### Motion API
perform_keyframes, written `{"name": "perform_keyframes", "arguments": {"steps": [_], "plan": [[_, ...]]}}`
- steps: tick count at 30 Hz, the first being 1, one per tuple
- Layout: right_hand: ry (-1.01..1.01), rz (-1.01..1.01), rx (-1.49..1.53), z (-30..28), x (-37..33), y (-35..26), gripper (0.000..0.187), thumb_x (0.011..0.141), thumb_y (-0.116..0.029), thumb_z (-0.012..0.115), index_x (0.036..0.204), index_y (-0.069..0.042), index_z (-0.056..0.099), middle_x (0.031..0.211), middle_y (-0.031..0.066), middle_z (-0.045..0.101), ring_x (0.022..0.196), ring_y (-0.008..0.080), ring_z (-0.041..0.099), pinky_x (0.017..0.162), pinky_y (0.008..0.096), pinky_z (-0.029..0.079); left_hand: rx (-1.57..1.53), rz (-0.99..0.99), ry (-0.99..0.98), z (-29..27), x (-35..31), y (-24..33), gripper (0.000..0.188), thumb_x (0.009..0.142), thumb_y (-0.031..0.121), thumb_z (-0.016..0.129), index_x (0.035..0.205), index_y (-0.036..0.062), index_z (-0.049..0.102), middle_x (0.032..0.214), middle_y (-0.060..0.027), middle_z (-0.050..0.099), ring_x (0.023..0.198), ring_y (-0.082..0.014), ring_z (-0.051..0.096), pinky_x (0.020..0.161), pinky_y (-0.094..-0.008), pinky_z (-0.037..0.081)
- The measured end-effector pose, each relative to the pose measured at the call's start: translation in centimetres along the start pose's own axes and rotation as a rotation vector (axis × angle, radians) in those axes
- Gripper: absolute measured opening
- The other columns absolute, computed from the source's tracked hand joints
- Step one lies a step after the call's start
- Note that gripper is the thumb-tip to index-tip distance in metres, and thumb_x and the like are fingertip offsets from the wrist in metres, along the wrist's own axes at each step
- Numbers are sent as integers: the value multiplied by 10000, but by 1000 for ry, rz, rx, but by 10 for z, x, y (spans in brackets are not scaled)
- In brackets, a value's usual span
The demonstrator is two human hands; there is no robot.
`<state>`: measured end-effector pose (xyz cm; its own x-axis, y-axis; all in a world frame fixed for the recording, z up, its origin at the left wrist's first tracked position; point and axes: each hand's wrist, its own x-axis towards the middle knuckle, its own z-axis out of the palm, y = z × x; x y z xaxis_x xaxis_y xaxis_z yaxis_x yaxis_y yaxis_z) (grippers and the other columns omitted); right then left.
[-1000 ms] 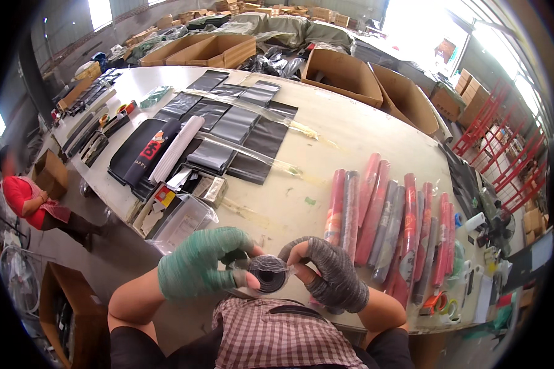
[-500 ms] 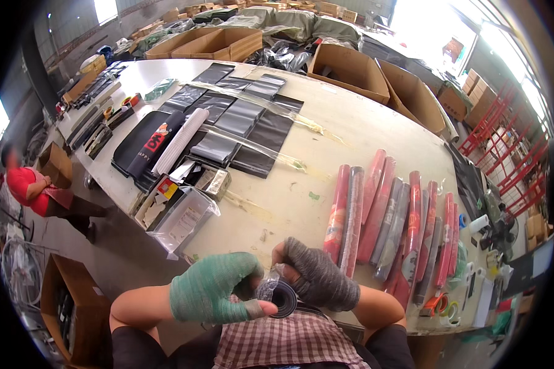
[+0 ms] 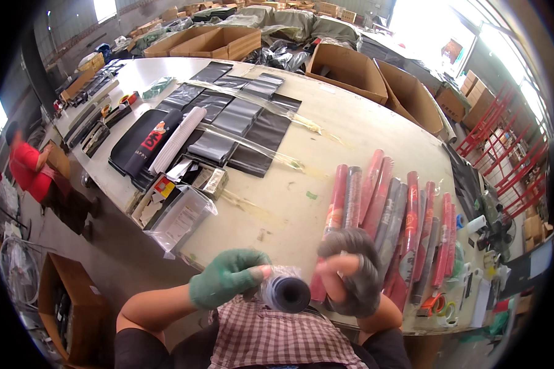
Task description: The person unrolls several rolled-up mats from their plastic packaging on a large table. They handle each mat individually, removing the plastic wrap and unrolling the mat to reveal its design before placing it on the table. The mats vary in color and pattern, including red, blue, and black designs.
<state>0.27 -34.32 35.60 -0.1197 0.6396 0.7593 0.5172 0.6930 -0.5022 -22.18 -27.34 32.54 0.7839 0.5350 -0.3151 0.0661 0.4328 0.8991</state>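
Note:
My left hand [image 3: 229, 280], in a green glove with bare thumb tip, pinches clear plastic film [image 3: 283, 272] at the side of a dark rolled mat [image 3: 303, 296]. The roll's round end faces up in front of my apron, its hollow core showing. To the right of it, apart from the roll, my right hand [image 3: 358, 270] is raised in a grey glove. Its fingers look curled but are smeared by motion. Just behind that hand lie several red rolls [image 3: 411, 212] and grey rolls [image 3: 390, 227] in film, side by side on the table.
Flat black packs [image 3: 261, 144] and a clear plastic bin [image 3: 181, 221] lie on the white table [image 3: 326, 147]. Open cartons [image 3: 347, 71] stand along its far edge. Orange tape [image 3: 434, 304] sits at the right. A person in red [image 3: 27, 169] stands left with a carton.
My right hand has left the roll and moved right, over the red rolls. The roll's end has turned upward, with my left hand still on its film. The person at left has turned.

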Motion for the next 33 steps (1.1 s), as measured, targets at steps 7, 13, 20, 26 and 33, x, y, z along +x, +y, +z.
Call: {"name": "perform_keyframes", "arguments": {"steps": [7, 13, 20, 26, 33], "plan": [[-103, 231, -107, 1, -29, -2, 507, 676, -382, 815, 981, -81, 543, 911, 104, 531, 815, 275, 534, 699, 382, 456, 202, 239, 145, -11, 42, -92, 198, 915, 208, 621, 845, 22, 616, 758, 40, 580, 698, -38, 489, 627, -217, 434], [17, 407, 50, 9, -45, 14, 582, 683, -345, 838, 1011, -59, 452, 928, 121, 538, 828, 175, 535, 727, 319, 473, 363, 266, 140, -2, 64, -90, 192, 885, 189, 633, 801, 18, 609, 675, 40, 496, 646, -43, 438, 565, -232, 387], [455, 564, 241, 25, -83, 48, 541, 686, -125, 745, 1085, -85, 381, 905, 33, 478, 822, 128, 506, 767, 290, 456, 645, 287, 329, -27, 61, -129, 249, 828, 210, 664, 715, 0, 595, 557, -42, 448, 561, -95, 409, 518, -305, 391], [699, 568, 325, 36, -89, 64, 505, 710, -73, 661, 1132, -109, 386, 929, 16, 418, 778, 114, 472, 682, 267, 464, 616, 339, 453, -31, 43, -150, 265, 823, 205, 662, 680, 10, 555, 563, -109, 452, 513, -176, 409, 497, -350, 367], [549, 878, 585, 57, -41, 128, 504, 745, -40, 700, 1171, -75, 432, 887, 19, 470, 789, 118, 514, 678, 262, 459, 695, 772, 574, -24, 57, -138, 309, 777, 200, 703, 1001, 55, 547, 998, -131, 542, 770, -272, 533, 721, -350, 479]]}}
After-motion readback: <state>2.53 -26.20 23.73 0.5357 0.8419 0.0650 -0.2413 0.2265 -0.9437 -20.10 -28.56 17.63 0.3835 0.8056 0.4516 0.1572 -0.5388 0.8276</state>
